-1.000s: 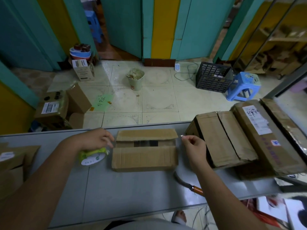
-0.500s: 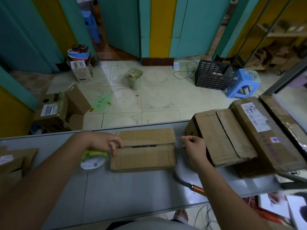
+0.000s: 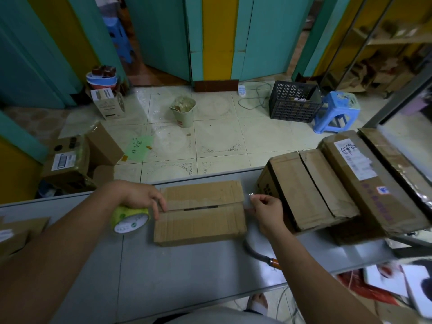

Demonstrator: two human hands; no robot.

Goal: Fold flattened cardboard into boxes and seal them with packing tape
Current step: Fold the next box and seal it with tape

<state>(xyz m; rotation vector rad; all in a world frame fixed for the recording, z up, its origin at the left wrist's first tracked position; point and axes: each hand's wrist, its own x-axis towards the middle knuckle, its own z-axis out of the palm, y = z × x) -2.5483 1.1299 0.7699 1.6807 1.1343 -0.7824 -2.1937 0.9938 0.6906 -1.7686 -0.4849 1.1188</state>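
Note:
A small brown cardboard box (image 3: 201, 220) lies on the grey table (image 3: 187, 272), its two top flaps folded down with a narrow dark gap at the seam. My left hand (image 3: 142, 197) holds a roll of clear packing tape with a green-and-white core (image 3: 131, 219) at the box's left end, fingers touching the flap edge. My right hand (image 3: 265, 206) pinches the free end of the clear tape at the box's right end. The tape strip runs across the seam between both hands.
Larger brown boxes (image 3: 308, 190) and a long labelled carton (image 3: 369, 178) are stacked on the table's right. A knife with an orange handle (image 3: 261, 256) lies near my right forearm. Flat cardboard (image 3: 16, 232) sits at the left edge. Floor beyond holds boxes, a bucket, a black crate, a blue stool.
The far flap has come down and the gap at the seam has narrowed. My left hand with the tape roll has moved against the box's left end; my right hand stayed at the right end.

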